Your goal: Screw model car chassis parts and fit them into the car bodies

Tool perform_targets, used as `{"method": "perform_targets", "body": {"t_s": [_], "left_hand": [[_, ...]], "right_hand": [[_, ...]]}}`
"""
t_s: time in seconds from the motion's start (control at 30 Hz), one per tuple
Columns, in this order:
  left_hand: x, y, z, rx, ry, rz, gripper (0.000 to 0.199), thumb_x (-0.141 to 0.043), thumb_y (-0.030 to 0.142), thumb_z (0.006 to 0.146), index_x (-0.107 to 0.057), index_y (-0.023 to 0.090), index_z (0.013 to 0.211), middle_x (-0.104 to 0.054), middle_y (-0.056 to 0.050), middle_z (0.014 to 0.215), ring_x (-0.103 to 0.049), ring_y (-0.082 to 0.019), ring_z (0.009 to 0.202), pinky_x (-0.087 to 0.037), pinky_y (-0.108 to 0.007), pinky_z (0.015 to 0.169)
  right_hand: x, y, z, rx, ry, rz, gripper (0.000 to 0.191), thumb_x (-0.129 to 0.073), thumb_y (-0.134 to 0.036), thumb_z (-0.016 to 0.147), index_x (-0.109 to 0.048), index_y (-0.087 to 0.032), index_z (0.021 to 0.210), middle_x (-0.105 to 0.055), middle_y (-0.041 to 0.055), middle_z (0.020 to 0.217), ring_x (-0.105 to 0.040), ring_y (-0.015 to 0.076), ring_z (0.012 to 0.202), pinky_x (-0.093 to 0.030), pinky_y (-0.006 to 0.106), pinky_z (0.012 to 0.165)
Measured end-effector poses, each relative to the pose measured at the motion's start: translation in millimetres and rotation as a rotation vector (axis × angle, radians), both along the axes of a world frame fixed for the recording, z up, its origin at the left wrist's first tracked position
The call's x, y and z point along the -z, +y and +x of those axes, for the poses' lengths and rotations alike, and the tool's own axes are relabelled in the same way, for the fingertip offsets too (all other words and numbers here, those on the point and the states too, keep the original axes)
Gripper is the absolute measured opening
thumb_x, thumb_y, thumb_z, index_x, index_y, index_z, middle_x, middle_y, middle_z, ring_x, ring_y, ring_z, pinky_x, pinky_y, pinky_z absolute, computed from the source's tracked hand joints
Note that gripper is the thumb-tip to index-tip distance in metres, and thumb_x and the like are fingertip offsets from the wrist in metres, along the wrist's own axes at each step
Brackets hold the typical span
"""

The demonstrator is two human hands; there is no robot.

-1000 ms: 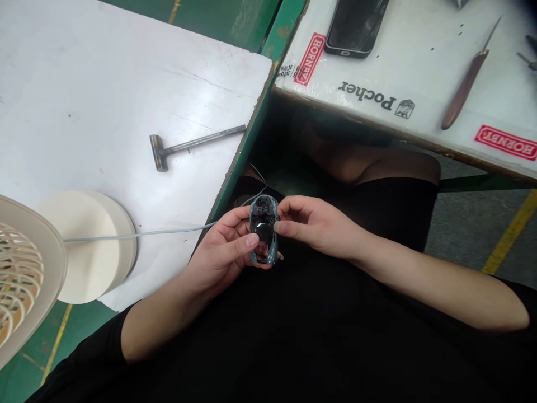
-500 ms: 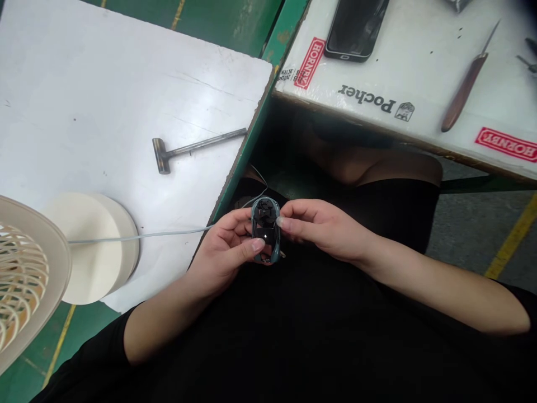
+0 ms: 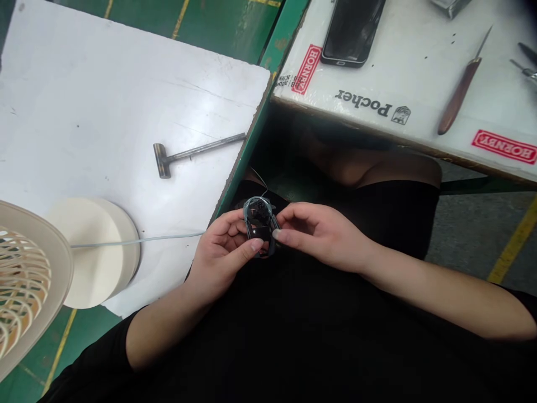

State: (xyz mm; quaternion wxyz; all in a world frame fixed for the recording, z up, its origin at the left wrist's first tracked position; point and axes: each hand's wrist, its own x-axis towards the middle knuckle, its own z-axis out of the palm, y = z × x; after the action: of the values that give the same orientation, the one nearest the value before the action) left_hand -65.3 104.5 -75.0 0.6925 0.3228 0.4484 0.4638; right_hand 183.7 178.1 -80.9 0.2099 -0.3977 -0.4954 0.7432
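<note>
Over my lap I hold a small blue-grey model car (image 3: 260, 232) with a black inside, its hollow side facing me and slightly tilted. My left hand (image 3: 224, 246) grips it from the left, thumb pressed on its lower part and fingers behind it. On the opposite side, the thumb and forefinger of my right hand (image 3: 312, 232) pinch at the car's edge. Whether a smaller part sits between those right fingertips is too small to tell. The car's far side is hidden.
A metal hammer (image 3: 197, 150) lies on the white-covered table (image 3: 104, 84) at left, beside a cream fan (image 3: 104, 252) with a thin cable. On the right-hand table are a phone (image 3: 352, 31), a wooden-handled awl (image 3: 461, 95) and metal tools (image 3: 526, 67) at the edge.
The model car has tipped and shifted a little to the left in my hands. Both hands keep their hold at its sides. My view has moved slightly.
</note>
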Motion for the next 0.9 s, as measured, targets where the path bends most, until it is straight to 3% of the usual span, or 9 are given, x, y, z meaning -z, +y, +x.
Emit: {"method": "perform_targets", "body": {"t_s": [0.17,0.37,0.53,0.9], "left_hand": [[-1.0,-0.6,-1.1,0.003,-0.008,-0.047,0.045,-0.092,0.014,0.105,-0.083,0.028,0.146,-0.089,-0.005,0.117,-0.090,-0.021,0.102,-0.078,-0.030,0.089],[-6.0,4.5,-1.4,0.019,-0.169,-0.241,0.040,-0.096,0.020,0.102,-0.083,0.027,0.140,-0.088,-0.003,0.107,-0.090,-0.020,0.086,-0.079,-0.030,0.075],[-8.5,5.9,-2.5,0.085,-0.274,-0.274,0.038,-0.094,0.021,0.103,-0.084,0.028,0.139,-0.089,-0.003,0.108,-0.091,-0.019,0.085,-0.080,-0.031,0.077],[-9.5,8.4,-3.7,0.138,-0.387,-0.362,0.039,-0.093,0.024,0.104,-0.082,0.024,0.141,-0.091,-0.004,0.106,-0.093,-0.021,0.084,-0.079,-0.028,0.075]], "right_hand": [[3.3,2.1,0.2,0.000,0.072,-0.044,0.037,-0.092,-0.057,0.103,-0.084,-0.021,0.102,-0.076,0.0007,0.088,-0.064,0.0172,0.079,-0.052,0.032,0.075],[5.7,2.4,0.5,0.000,0.099,-0.058,0.040,-0.096,-0.060,0.098,-0.083,-0.022,0.101,-0.078,0.0024,0.094,-0.068,0.0195,0.084,-0.053,0.034,0.079],[7.7,2.0,-0.7,-0.034,0.063,-0.063,0.042,-0.102,-0.059,0.091,-0.083,-0.023,0.100,-0.078,0.0027,0.095,-0.071,0.0224,0.089,-0.056,0.037,0.083],[9.0,4.1,-3.2,0.026,0.157,-0.116,0.041,-0.103,-0.057,0.092,-0.084,-0.022,0.098,-0.071,-0.0001,0.087,-0.061,0.0169,0.079,-0.051,0.031,0.075]]}}
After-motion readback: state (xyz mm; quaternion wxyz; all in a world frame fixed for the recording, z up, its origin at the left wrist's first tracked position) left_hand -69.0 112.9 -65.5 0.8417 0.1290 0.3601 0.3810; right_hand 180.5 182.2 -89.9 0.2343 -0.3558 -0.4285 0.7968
